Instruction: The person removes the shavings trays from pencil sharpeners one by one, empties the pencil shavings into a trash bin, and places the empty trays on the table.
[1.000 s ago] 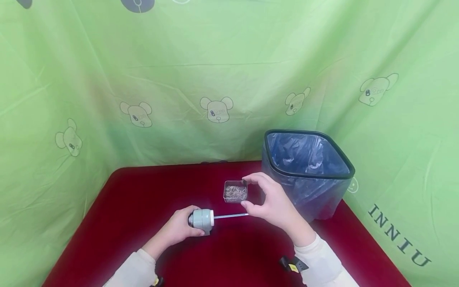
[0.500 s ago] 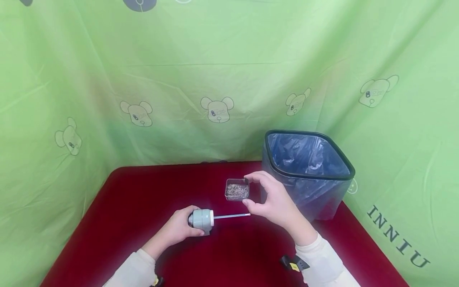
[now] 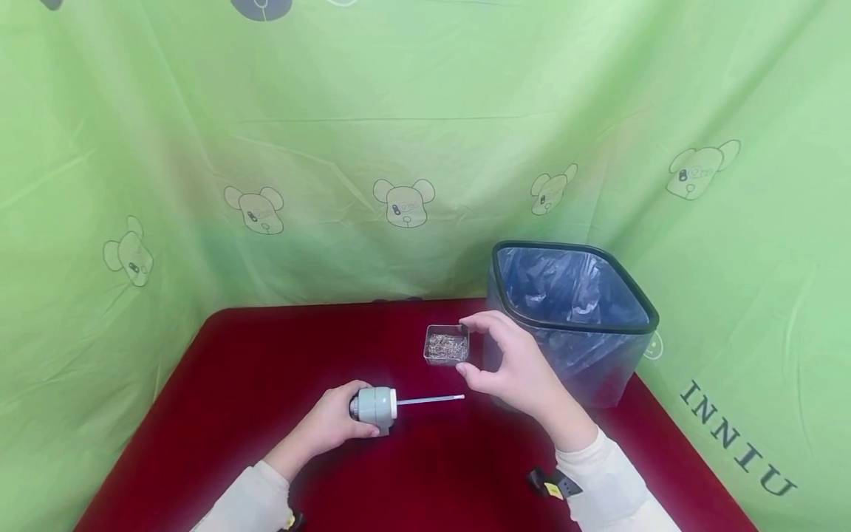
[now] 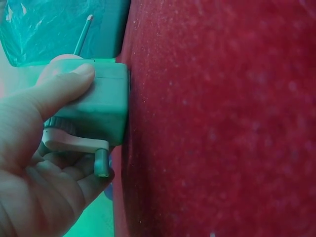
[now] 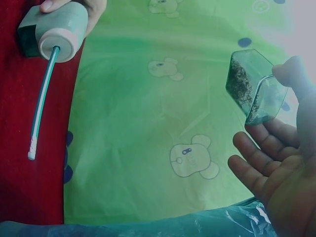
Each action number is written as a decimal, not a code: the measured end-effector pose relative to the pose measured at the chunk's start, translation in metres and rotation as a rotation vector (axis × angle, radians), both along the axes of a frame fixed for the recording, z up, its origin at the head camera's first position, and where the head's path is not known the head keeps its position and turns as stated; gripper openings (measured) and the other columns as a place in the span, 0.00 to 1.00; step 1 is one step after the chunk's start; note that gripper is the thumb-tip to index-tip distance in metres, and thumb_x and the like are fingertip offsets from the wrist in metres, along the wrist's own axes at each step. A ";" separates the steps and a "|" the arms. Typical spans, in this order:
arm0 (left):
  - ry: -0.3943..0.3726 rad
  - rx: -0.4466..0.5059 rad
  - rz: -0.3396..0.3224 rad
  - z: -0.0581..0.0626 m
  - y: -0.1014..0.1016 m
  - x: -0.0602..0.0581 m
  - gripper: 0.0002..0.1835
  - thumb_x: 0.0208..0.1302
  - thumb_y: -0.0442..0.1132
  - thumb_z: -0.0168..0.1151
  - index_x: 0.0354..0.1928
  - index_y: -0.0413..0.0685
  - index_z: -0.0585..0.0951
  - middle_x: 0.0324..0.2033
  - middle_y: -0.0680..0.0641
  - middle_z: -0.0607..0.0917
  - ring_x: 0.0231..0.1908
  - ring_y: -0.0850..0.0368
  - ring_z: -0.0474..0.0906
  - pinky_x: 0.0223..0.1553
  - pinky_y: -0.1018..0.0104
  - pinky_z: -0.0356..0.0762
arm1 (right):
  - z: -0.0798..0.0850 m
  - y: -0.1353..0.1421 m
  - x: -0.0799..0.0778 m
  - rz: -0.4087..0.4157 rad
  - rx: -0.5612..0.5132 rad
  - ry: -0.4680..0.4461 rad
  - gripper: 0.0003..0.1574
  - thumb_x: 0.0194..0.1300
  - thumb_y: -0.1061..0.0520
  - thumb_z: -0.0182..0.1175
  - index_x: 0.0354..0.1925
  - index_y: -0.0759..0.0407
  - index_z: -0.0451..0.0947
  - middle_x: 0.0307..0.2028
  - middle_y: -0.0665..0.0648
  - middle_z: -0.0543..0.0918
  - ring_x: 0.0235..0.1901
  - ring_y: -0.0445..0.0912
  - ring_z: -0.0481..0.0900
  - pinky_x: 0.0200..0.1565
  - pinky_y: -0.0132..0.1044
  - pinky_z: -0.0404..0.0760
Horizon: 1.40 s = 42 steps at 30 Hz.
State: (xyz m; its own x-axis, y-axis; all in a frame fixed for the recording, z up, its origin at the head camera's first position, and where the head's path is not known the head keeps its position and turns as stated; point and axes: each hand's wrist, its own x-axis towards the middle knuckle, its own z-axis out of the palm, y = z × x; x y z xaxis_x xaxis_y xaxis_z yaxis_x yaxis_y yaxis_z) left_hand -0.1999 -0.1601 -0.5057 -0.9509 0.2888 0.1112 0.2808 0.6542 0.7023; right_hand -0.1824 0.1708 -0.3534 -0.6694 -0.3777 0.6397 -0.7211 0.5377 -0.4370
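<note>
My left hand [image 3: 332, 420] grips a grey-green crank pencil sharpener [image 3: 377, 408] on the red tabletop, thumb on one side and fingers round the other. Out of its cream-coloured front sticks a striped pencil [image 5: 43, 103], its pale free end pointing right. At the back, the crank handle [image 4: 74, 141] shows in the left wrist view. My right hand [image 3: 515, 366] pinches a small clear shavings tray [image 3: 447, 346] between thumb and fingers, raised beyond the pencil's end. Dark and pale pencil shavings [image 5: 241, 81] lie inside the tray.
A bin [image 3: 585, 326] with a dark rim and a clear plastic liner stands at the right, just behind my right hand. The red cloth-covered table [image 3: 312, 340] ends at a green curtain [image 3: 319, 162] printed with bear heads, which hangs on the back and both sides.
My right hand has moved slightly up and to the right with the shavings tray, away from the pencil's end. The left hand and the sharpener stay in place.
</note>
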 end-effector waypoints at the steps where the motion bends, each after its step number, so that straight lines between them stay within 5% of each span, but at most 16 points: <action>1: -0.001 -0.001 0.001 0.000 0.000 0.000 0.36 0.41 0.47 0.86 0.55 0.51 0.80 0.39 0.54 0.85 0.36 0.59 0.78 0.40 0.59 0.77 | 0.000 0.000 0.000 0.000 0.001 -0.001 0.36 0.49 0.56 0.78 0.57 0.53 0.79 0.53 0.47 0.83 0.53 0.42 0.79 0.55 0.42 0.78; 25: -0.011 -0.003 0.013 0.000 0.000 0.000 0.37 0.41 0.46 0.86 0.56 0.50 0.79 0.39 0.53 0.85 0.37 0.58 0.78 0.41 0.58 0.78 | 0.014 0.010 -0.001 0.003 0.004 0.016 0.36 0.49 0.58 0.78 0.58 0.55 0.79 0.53 0.48 0.83 0.54 0.43 0.79 0.59 0.34 0.75; 42: 0.012 -0.008 0.002 0.002 0.004 0.001 0.37 0.40 0.47 0.86 0.55 0.50 0.80 0.38 0.53 0.85 0.36 0.59 0.78 0.39 0.60 0.77 | 0.035 0.017 0.000 -0.025 0.024 0.035 0.37 0.49 0.57 0.79 0.58 0.56 0.79 0.54 0.49 0.83 0.55 0.43 0.79 0.56 0.38 0.76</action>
